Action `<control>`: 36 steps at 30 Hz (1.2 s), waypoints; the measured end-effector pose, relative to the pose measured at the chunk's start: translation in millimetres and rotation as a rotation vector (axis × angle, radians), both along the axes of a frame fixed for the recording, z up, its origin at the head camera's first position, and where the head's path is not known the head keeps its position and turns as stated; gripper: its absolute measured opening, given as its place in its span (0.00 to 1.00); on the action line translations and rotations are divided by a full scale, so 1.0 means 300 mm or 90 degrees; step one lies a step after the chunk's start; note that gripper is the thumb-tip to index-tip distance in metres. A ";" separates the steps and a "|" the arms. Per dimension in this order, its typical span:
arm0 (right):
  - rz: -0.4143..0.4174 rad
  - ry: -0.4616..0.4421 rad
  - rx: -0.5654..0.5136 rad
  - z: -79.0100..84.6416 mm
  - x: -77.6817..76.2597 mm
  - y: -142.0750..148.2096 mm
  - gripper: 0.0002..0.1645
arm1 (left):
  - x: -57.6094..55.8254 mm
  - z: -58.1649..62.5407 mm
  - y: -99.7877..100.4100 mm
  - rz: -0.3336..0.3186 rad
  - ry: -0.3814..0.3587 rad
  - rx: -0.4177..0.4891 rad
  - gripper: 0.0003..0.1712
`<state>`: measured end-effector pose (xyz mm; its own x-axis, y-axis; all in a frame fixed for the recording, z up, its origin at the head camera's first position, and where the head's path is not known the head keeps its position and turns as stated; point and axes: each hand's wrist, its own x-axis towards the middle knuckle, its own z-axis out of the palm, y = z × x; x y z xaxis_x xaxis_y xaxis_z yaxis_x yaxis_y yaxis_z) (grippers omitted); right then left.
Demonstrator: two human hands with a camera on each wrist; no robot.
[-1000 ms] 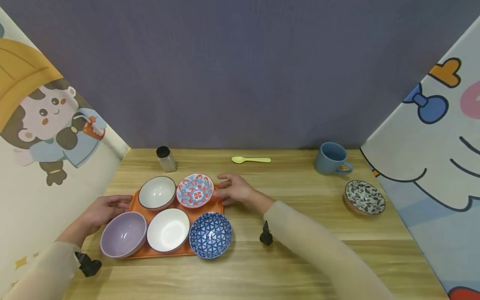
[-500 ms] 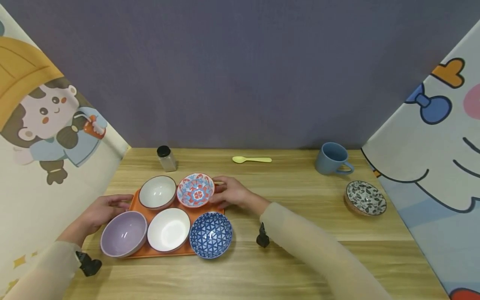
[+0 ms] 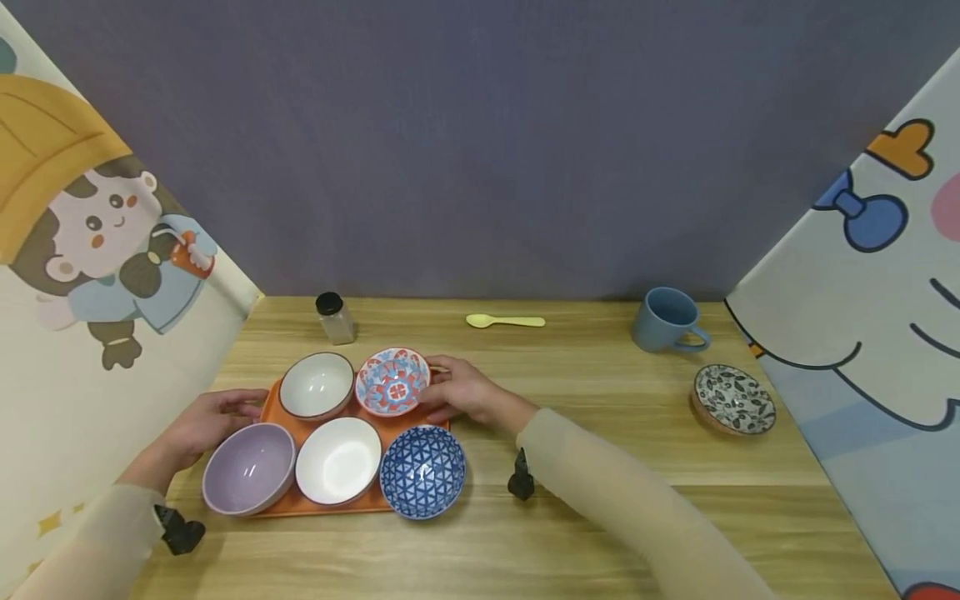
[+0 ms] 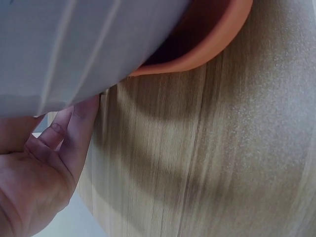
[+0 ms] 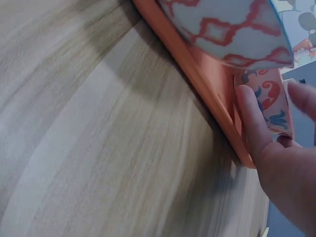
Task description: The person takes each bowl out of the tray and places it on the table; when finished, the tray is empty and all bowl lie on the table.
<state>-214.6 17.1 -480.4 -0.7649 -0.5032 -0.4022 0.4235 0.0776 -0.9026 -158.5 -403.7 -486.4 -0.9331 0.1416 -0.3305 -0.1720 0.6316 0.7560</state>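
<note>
An orange tray (image 3: 378, 499) bears several bowls. At its left edge is my left hand (image 3: 204, 427), fingers extended behind the purple bowl (image 3: 247, 471); in the left wrist view that bowl hides the fingertips. My right hand (image 3: 468, 392) touches the right side of the red-and-blue patterned bowl (image 3: 392, 383). In the right wrist view the thumb (image 5: 254, 116) lies against the bowl's outer wall, just above the tray rim, and the other fingers are partly hidden. Also on the tray are a brown-rimmed white bowl (image 3: 316, 385), a plain white bowl (image 3: 339, 461) and a blue triangle-patterned bowl (image 3: 423, 472).
Behind the tray stands a black-lidded jar (image 3: 334, 319). A yellow spoon (image 3: 506, 321) lies near the back wall. To the right are a blue mug (image 3: 664, 320) and a leaf-patterned bowl (image 3: 733, 400) on the wooden table (image 3: 585, 533).
My right hand has moved slightly left, onto the side of the patterned bowl, and its fingers have drawn in. The left hand and the bowls keep their places.
</note>
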 end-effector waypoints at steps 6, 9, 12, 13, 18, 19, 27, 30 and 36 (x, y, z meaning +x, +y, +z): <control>-0.027 0.000 -0.018 0.001 0.002 -0.004 0.44 | -0.001 -0.004 0.001 0.004 0.000 -0.003 0.31; -0.035 0.012 -0.022 -0.006 0.006 -0.004 0.46 | 0.000 -0.004 0.002 0.007 -0.002 0.003 0.31; -0.043 0.027 -0.023 -0.010 0.010 -0.005 0.46 | 0.002 -0.005 0.004 0.009 -0.007 0.009 0.31; -0.046 0.030 -0.020 -0.010 0.011 -0.006 0.46 | 0.003 -0.004 0.004 0.010 -0.008 0.010 0.30; -0.072 0.046 -0.003 -0.004 0.015 -0.012 0.40 | 0.003 -0.005 0.005 0.014 -0.005 0.006 0.30; -0.077 0.047 0.000 -0.003 0.015 -0.014 0.39 | 0.003 -0.005 0.005 0.013 -0.003 0.006 0.30; -0.083 0.061 0.046 0.009 0.015 -0.024 0.36 | 0.002 -0.007 0.010 0.018 -0.012 0.002 0.30; -0.067 0.060 0.054 0.010 0.010 -0.027 0.38 | 0.001 -0.008 0.008 0.016 -0.008 -0.002 0.30; -0.043 0.043 0.028 0.006 0.004 -0.028 0.42 | -0.001 -0.008 0.005 0.017 -0.012 -0.002 0.30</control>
